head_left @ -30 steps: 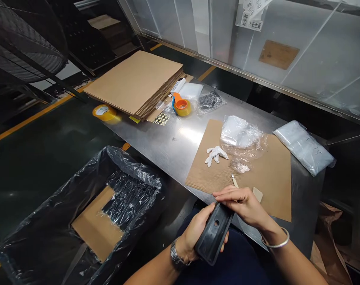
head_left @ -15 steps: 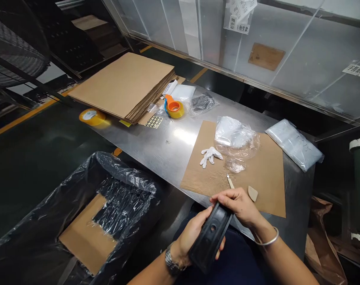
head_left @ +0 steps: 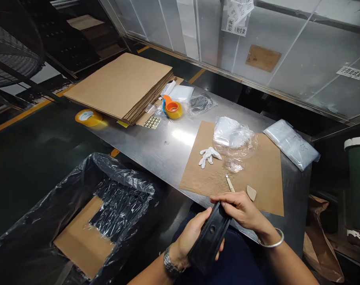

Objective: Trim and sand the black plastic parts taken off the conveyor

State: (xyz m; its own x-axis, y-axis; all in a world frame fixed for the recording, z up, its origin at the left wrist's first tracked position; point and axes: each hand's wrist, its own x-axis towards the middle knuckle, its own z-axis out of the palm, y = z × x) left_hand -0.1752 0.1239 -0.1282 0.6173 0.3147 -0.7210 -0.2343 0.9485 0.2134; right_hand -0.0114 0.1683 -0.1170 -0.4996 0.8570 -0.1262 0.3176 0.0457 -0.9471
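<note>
A black oblong rubber part (head_left: 209, 239) with a small hole in its face is held over my lap at the near edge of the steel table (head_left: 165, 146). My left hand (head_left: 192, 235) wraps round its lower half from the left. My right hand (head_left: 240, 208) is closed over its top end, fingers pinching the rim. A small knife (head_left: 229, 183) and a pale flat stone-like piece (head_left: 251, 192) lie on the brown paper sheet (head_left: 266, 174) just beyond my right hand. A white glove (head_left: 209, 155) lies further up the sheet.
A box lined with black plastic (head_left: 88, 213) stands on the floor at my left, holding black parts and cardboard. On the table: a stack of flat cardboard (head_left: 120, 85), an orange tape dispenser (head_left: 171, 107), a yellow tape roll (head_left: 87, 117), clear plastic bags (head_left: 290, 143). A green bin (head_left: 358, 174) is at right.
The view has shifted slightly, so the table sits a little further left and lower. My hands keep their hold on the black part; my right fingers have moved slightly along its top rim.
</note>
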